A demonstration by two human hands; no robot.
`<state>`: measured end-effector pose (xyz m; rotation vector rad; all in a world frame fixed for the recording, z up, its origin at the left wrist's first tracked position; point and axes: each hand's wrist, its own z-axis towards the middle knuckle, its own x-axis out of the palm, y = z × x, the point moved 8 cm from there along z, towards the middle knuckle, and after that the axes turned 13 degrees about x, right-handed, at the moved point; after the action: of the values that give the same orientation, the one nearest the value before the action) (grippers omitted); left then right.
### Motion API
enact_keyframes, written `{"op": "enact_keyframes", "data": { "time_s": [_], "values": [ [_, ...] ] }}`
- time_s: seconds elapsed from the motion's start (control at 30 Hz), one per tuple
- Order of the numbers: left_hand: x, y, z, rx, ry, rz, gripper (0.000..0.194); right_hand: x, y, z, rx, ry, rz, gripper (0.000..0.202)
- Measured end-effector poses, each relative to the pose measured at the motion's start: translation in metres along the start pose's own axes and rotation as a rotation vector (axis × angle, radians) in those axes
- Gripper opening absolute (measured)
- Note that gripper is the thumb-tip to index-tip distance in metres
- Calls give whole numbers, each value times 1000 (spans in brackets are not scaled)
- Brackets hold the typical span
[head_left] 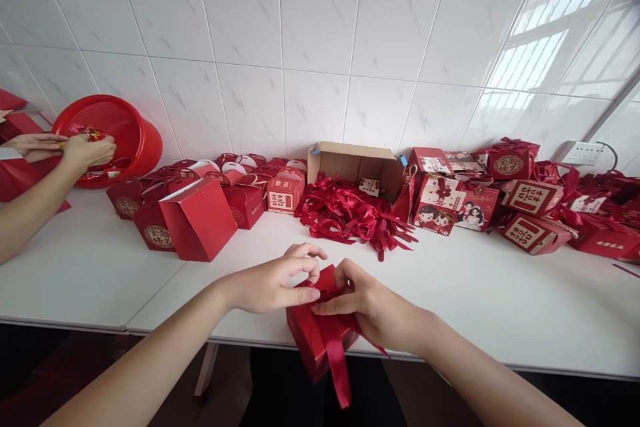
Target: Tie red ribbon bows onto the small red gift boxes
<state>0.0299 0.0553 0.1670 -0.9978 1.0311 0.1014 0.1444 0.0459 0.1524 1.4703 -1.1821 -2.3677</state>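
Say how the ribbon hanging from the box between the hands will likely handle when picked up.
The ribbon is probably floppy, since its end droops down past the box. It looks thin, so likely very light. Its sheen suggests it may be slippery.

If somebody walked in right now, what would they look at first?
Probably the left hand and right hand, front and centre, at the top of a red box with a shiny ribbon dangling toward us. Behind them, a tangled heap of red ribbons lies at an open cardboard box. Far left, a big red basket is tipped on its side.
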Motion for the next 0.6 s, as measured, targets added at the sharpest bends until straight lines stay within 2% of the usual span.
{"op": "enact_keyframes", "data": {
  "time_s": [0.17,0.4,0.6],
  "values": [
    [-6,12,-2,-48,-110,-83,18,3,-3,0,14,21,30,38],
    [2,13,-10,-49,-183,-136,20,0,-4,1,14,-26,63,36],
    [1,15,-9,-64,-304,-91,24,0,-1,-1,-4,-33,47,42]
  ]
}}
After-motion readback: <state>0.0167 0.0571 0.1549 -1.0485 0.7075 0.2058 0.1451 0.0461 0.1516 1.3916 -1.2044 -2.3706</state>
